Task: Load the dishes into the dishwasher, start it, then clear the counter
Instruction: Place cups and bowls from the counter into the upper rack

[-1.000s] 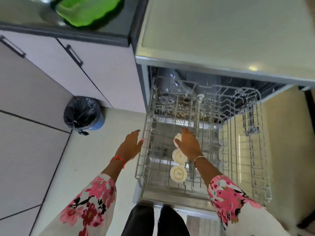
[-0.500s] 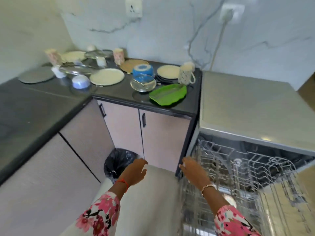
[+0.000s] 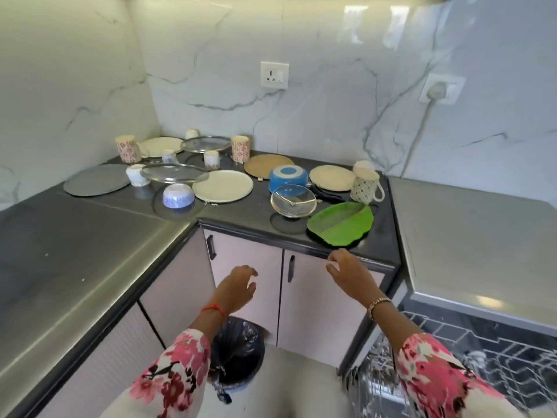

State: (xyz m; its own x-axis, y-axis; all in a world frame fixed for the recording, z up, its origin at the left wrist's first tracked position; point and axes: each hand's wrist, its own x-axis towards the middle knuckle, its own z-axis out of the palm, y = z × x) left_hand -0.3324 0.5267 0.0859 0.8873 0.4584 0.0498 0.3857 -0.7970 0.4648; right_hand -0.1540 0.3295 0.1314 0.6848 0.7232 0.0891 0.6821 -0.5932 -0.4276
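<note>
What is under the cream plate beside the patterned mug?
A black item sticks out from under the front edge of the cream plate, perhaps a pan. The plate covers the rest, so its full shape is hidden.

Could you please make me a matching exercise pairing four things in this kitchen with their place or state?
Things:
1 green plate
2 blue pot
3 patterned mug
4 bin

Descriptions:
A upside down on the counter
B on the floor, lined in black
C flat at the counter's front edge
D upright, handle to the right

Pairs: 1-C, 2-A, 3-D, 4-B.
</note>
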